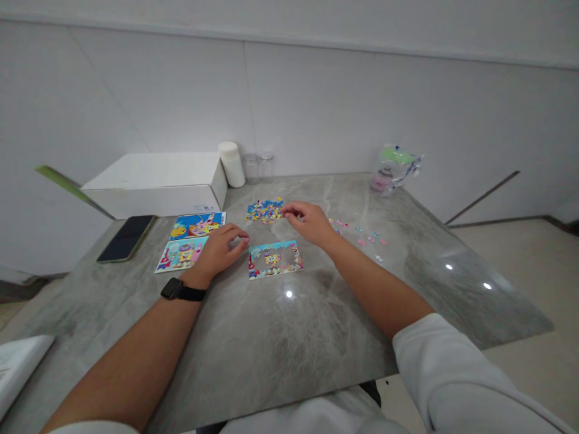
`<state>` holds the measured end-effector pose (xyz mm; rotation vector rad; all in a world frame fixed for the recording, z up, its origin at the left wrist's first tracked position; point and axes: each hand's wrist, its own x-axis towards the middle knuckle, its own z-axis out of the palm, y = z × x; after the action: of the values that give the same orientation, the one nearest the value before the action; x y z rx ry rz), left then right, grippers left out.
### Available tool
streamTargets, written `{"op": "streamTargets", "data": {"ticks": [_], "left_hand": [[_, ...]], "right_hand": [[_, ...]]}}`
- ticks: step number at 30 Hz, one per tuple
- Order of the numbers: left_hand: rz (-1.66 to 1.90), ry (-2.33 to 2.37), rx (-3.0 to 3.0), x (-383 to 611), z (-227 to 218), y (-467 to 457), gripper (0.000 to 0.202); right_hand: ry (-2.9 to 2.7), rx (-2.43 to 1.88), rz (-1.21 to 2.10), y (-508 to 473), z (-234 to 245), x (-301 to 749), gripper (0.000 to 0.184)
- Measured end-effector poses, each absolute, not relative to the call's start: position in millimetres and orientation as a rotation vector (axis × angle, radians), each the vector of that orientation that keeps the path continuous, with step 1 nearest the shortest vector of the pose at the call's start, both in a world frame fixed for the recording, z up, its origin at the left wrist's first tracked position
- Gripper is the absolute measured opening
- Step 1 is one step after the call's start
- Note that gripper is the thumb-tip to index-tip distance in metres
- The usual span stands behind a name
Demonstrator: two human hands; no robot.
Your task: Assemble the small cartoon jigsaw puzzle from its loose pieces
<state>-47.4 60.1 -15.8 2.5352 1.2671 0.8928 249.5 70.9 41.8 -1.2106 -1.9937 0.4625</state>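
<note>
A partly assembled jigsaw puzzle (272, 260) with a colourful cartoon picture lies flat in front of me; its border is filled and grey gaps show inside. My left hand (223, 248) rests just left of it, fingers loosely bent and apart, over the edge of a printed picture sheet (184, 254). Beyond the puzzle is a heap of blue and yellow puzzle pieces (264, 211). At its right edge is my right hand (308, 220), thumb and fingertips drawn together; whatever they hold is too small to make out. Several loose pink and pale blue pieces (371, 239) lie scattered farther right.
A white box (154, 181) stands at the back left, beside a white cylindrical container (232, 165) and two clear glasses (266, 167). A phone (127, 239) lies near the left edge. At the back right sits a clear plastic bag (392, 169) with pink and green contents.
</note>
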Motion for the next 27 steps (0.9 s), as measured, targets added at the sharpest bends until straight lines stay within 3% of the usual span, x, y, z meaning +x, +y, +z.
{"op": "streamTargets", "data": {"ticks": [11, 18, 27], "left_hand": [[0.929, 1.281, 2.531, -43, -20, 60, 0.033], [0.913, 1.333, 2.512, -44, -20, 60, 0.034], [0.929, 1.305, 2.532, -44, -22, 61, 0.034]], "right_hand": [[-1.757, -1.352, 0.318, 70, 119, 350, 0.029], [-1.792, -1.502, 0.263, 69, 117, 382, 0.032], [-2.044, -1.774, 0.314, 69, 105, 401, 0.013]]}}
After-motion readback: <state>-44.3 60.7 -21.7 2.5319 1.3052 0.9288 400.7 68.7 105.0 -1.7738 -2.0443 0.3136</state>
